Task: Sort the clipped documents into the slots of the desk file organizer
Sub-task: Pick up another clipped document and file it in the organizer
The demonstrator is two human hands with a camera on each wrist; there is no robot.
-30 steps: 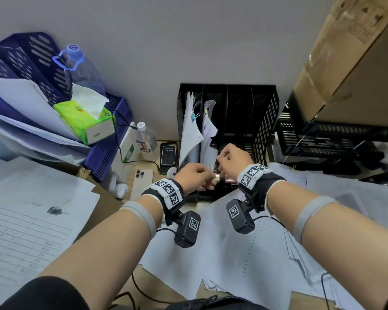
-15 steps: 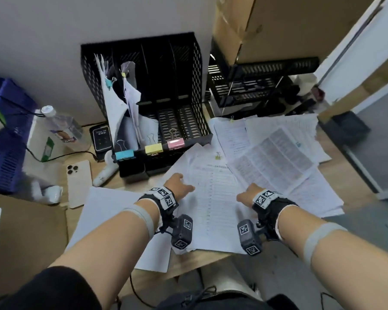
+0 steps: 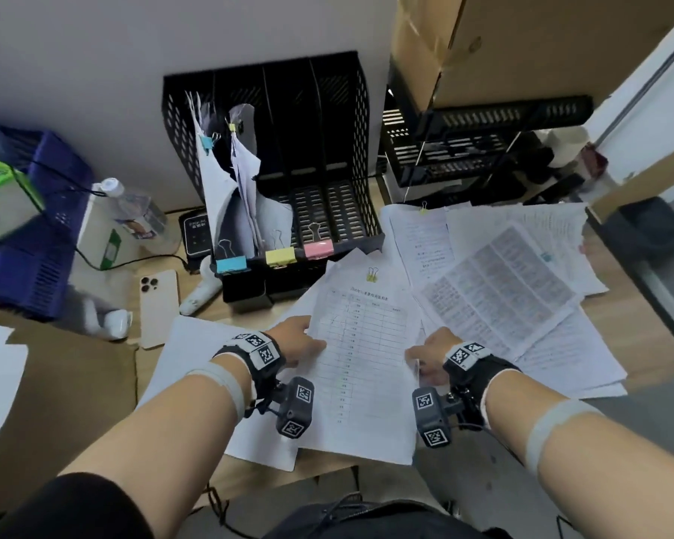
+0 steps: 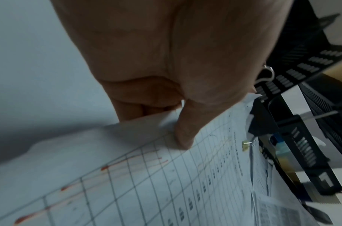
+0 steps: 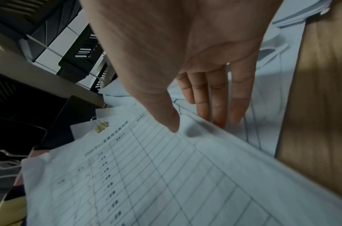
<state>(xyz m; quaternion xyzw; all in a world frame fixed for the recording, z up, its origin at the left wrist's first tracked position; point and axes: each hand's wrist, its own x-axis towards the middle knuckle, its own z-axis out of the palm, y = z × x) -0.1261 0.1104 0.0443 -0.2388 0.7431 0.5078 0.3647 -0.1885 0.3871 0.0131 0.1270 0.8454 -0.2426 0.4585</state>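
Now both hands on clipped document

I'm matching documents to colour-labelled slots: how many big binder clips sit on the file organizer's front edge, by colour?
Blue clip: 1
Yellow clip: 1
Pink clip: 1
Total: 3, all on the organizer front edge.

Plain grey wall behind a wooden table. Cardboard box at upper right, resting on a black mesh rack. Blue crates at left, against the wall. White door frame at right edge; grey floor below it. Light is soft and even, without hard shadows.
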